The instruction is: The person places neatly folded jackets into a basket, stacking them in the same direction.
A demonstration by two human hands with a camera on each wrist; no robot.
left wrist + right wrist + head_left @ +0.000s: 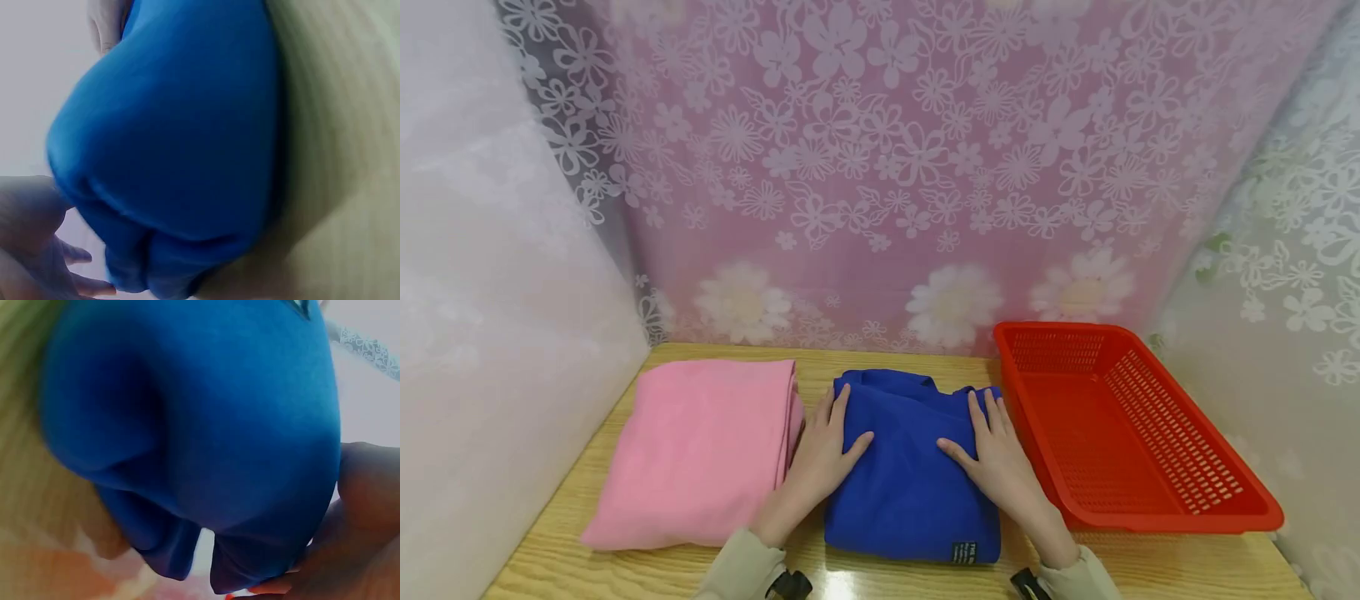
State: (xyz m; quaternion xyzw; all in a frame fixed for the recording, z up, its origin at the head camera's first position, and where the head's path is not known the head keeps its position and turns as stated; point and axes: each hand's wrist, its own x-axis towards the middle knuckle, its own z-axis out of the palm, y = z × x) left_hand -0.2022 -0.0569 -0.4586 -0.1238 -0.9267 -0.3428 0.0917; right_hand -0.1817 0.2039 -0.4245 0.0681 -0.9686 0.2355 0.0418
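A folded blue garment [910, 483] lies in the middle of the wooden table, with a small dark label at its lower right corner. My left hand [823, 450] rests on its left edge, fingers spread and pointing away from me. On the opposite edge, my right hand [1000, 454] lies with its fingers extended over the cloth. In the left wrist view the garment [175, 125] shows its thick folded side, with fingers beside it. From the right wrist, rounded layers of the garment [237, 425] hide part of the right hand [369, 506].
Left of the blue garment sits a folded pink cloth [700, 450], close to my left forearm. A red plastic basket [1165, 521] stands on the right, near my right hand. Behind the wooden table [550, 542] hangs a pink flowered curtain [850, 167].
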